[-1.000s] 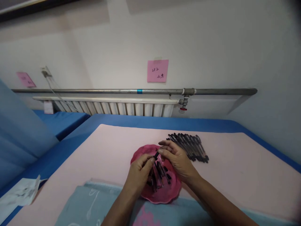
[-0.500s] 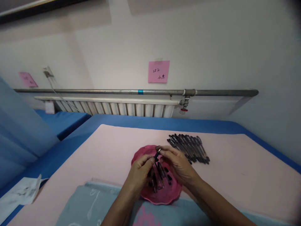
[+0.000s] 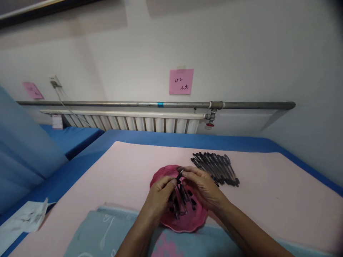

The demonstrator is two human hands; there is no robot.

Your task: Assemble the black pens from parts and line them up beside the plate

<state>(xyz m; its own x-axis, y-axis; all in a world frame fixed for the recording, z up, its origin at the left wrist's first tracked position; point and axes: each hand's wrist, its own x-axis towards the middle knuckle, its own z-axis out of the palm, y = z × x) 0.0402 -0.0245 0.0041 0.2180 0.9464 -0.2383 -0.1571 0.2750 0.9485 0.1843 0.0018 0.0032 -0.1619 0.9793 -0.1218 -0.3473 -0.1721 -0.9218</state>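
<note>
Black cylindrical pen part [image 3: 179, 176] is pinched between my left hand [image 3: 158, 194] and right hand [image 3: 205, 185], both nearly closed, above the pink, round, scalloped dish [image 3: 184, 225]. Slender, black-ended pens [image 3: 217, 167] lie side by side at two o'clock.

Pink dish [image 3: 187, 222]; black pens [image 3: 217, 167]

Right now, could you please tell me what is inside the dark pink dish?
The dark pink dish holds several black and clear pen parts. The left hand and right hand hide some of its inside.
</note>
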